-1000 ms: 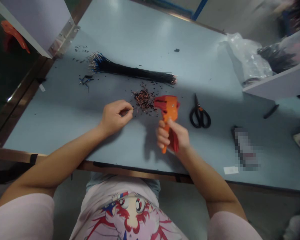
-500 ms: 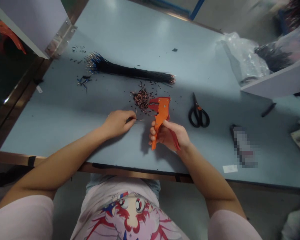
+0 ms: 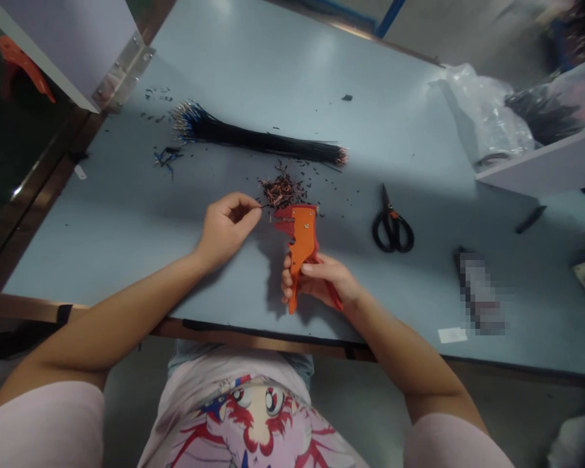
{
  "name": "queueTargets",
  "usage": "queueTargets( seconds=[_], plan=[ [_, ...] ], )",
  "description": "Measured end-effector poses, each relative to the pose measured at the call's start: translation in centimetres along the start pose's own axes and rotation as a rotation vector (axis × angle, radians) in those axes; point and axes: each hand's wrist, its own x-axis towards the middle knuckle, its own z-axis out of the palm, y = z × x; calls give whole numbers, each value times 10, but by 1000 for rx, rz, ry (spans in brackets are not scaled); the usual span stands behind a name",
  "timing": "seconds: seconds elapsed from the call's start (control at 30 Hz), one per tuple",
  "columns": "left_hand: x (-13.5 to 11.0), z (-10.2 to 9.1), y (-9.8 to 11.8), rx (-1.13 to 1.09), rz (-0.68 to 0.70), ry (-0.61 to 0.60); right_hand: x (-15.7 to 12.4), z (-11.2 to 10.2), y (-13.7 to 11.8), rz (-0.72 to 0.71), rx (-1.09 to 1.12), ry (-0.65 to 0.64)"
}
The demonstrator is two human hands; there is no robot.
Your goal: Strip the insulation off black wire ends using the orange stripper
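Well right of the orange tool (image 3: 302, 237), clear plastic (image 3: 490, 110) wraps dark items (image 3: 543, 117)

The gap between the left grip (image 3: 227, 229) and the right grip (image 3: 324, 279) is narrowed by a thin wire (image 3: 265, 206) and the orange tool (image 3: 302, 239). Straight ahead, low passage over the tabletop (image 3: 283, 65) is obstructed by the pile of clippings (image 3: 281, 189) and, behind it, by the long wire bundle (image 3: 263, 138). A wide lane is left beyond the bundle. A strip is also left between the right grip and the scissors (image 3: 392, 216); farther right, the way is bounded by a pale panel (image 3: 541, 168).
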Motion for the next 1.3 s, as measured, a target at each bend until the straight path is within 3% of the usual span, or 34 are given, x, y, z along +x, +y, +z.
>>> queueTargets(
  seconds=[0.37, 0.93, 1.3],
  plan=[
    [-12, 7, 5, -19, 57, -172, -2, 3, -2, -22, 100, -78],
    [-29, 19, 11, -234, -133, -412, 0, 4, 7, -10, 132, -229],
    [-31, 20, 12, -272, -162, -446, 0, 6, 10, -53, 142, -222]
  ],
)
